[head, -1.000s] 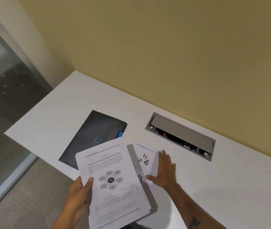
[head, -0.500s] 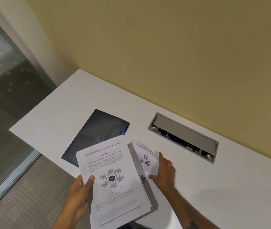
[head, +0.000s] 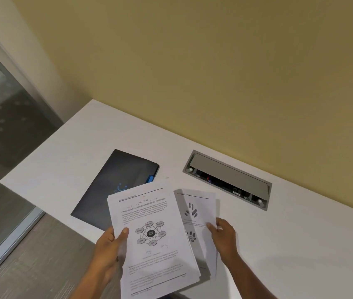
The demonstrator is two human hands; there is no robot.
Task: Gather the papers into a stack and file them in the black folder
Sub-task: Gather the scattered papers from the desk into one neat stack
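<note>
My left hand holds a stack of printed papers by its left edge, thumb on top; the top sheet shows a circular diagram. To its right, my right hand pinches the right edge of a single sheet with dark blotches, lifted off the white desk and partly tucked under the stack. The black folder with a blue logo and blue tab lies shut on the desk, behind and left of the stack, its near corner hidden by the papers.
A grey cable box with an open lid is set into the desk behind the right hand. A yellow wall runs along the back. The desk's left edge drops to a wood floor beside a glass partition.
My right hand went from lying flat on the blotched sheet to pinching its right edge and lifting it. The left hand's stack stayed about where it was.
</note>
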